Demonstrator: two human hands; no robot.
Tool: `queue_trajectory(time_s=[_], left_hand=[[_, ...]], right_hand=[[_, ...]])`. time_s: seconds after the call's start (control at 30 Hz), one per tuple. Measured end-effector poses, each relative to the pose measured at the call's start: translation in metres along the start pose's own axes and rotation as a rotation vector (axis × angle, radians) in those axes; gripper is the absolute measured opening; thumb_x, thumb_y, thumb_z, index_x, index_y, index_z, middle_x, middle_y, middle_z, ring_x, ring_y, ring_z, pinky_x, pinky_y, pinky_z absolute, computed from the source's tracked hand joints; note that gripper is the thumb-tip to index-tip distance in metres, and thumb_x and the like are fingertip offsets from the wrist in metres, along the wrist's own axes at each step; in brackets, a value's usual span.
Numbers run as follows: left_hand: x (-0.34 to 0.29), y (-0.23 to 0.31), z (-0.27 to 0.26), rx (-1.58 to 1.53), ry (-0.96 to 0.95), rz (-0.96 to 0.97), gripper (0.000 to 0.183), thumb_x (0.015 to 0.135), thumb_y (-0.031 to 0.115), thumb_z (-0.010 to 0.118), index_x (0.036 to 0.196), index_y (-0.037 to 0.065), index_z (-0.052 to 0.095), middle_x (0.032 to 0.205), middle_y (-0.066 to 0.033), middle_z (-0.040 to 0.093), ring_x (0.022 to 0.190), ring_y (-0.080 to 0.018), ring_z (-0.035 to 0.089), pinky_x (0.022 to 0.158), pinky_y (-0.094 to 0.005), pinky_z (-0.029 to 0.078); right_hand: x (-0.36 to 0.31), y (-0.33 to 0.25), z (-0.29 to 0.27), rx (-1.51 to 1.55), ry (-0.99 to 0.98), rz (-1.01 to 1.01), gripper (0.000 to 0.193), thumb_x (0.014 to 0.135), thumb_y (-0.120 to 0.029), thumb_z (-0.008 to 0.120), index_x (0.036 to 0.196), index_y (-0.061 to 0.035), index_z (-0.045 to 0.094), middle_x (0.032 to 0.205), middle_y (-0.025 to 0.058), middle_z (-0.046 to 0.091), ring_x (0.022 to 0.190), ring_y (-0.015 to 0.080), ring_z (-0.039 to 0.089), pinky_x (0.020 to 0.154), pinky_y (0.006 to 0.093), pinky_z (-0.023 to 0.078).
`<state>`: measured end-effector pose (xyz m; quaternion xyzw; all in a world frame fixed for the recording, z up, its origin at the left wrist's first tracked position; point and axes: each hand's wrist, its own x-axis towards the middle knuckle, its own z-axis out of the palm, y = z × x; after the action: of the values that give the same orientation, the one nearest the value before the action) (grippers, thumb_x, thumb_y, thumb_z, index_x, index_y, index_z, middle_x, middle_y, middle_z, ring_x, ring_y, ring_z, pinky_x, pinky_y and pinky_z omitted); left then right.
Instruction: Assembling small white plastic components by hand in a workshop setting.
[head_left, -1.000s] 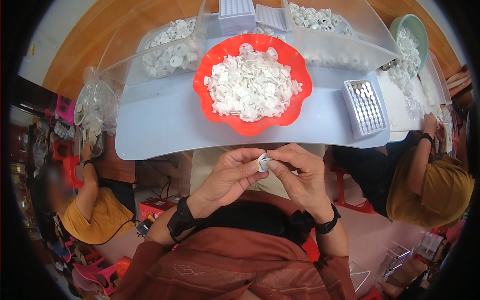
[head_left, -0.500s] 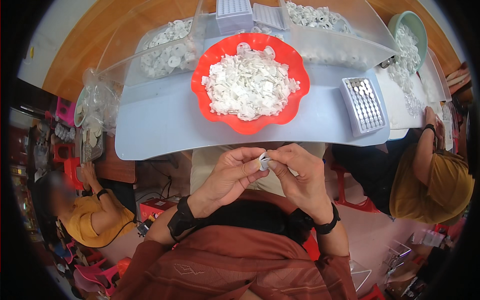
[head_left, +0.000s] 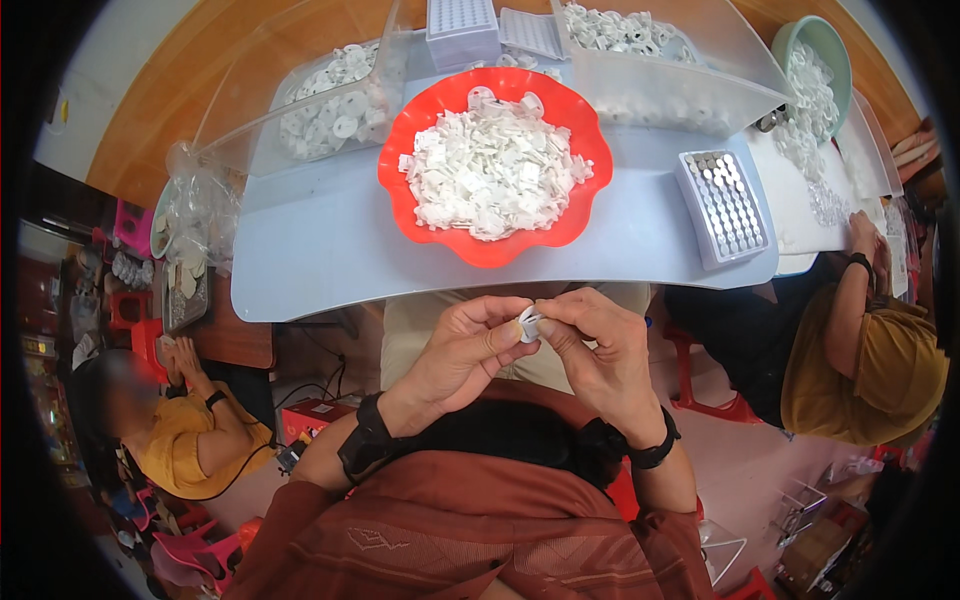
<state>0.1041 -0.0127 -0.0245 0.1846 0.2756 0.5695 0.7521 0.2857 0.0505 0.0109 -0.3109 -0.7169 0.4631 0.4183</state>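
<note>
Between the fingertips of both hands is a small white plastic part point(head_left: 530, 323) with a rounded shape and a dark slot. My left hand point(head_left: 468, 345) pinches it from the left, thumb over its front. From the other side, the thumb and forefinger of my right hand point(head_left: 598, 345) grip its upper right edge. Both hands are just off the near edge of the pale blue table point(head_left: 320, 250), above my lap. Beyond them stands a red scalloped bowl point(head_left: 398, 190) heaped with small white plastic pieces point(head_left: 495, 170).
A white tray of round silver cells point(head_left: 724, 210) stands at the table's right. Clear bins point(head_left: 690, 90) point(head_left: 300, 150) with white parts stand at the back, beside stacked trays point(head_left: 462, 35). People in yellow point(head_left: 200, 440) and mustard point(head_left: 860, 370) clothing sit on either side.
Both my hands keep their grip on the white part, which has tilted slightly. The person at left has brought their hands together.
</note>
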Motion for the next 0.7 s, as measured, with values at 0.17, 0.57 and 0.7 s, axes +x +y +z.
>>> queue_trajectory(time_s=[0.17,0.57,0.7], left_hand=[[0.0002,-0.0018,0.0011,0.009,0.003,0.007,0.028,0.098,0.007,0.065,0.125,0.001,0.063,0.119,-0.0087,0.067,0.108,-0.0161,0.066,0.097,-0.0325,0.056],[0.0005,-0.0062,0.0012,0.002,0.032,0.009,0.028,0.098,0.006,0.065,0.125,0.003,0.063,0.12,-0.0084,0.067,0.108,-0.0159,0.065,0.098,-0.0335,0.056],[0.0009,-0.0068,0.0017,0.0,0.03,0.014,0.028,0.098,0.006,0.065,0.126,0.003,0.063,0.12,-0.0085,0.067,0.109,-0.0163,0.065,0.098,-0.0339,0.056]], right_hand=[[-0.0013,0.0,-0.0002,-0.029,0.01,-0.006,0.021,0.084,0.009,0.068,0.103,0.0006,0.07,0.086,0.0137,0.069,0.075,0.0273,0.068,0.065,0.0334,0.053],[-0.0056,0.0014,0.0019,-0.053,0.062,-0.033,0.019,0.085,0.008,0.069,0.102,0.0005,0.069,0.084,0.0134,0.068,0.075,0.0286,0.067,0.065,0.0343,0.052],[-0.0066,0.0027,0.0012,-0.047,0.066,-0.033,0.019,0.085,0.008,0.069,0.103,0.0004,0.069,0.085,0.0134,0.068,0.075,0.028,0.067,0.065,0.0342,0.052]])
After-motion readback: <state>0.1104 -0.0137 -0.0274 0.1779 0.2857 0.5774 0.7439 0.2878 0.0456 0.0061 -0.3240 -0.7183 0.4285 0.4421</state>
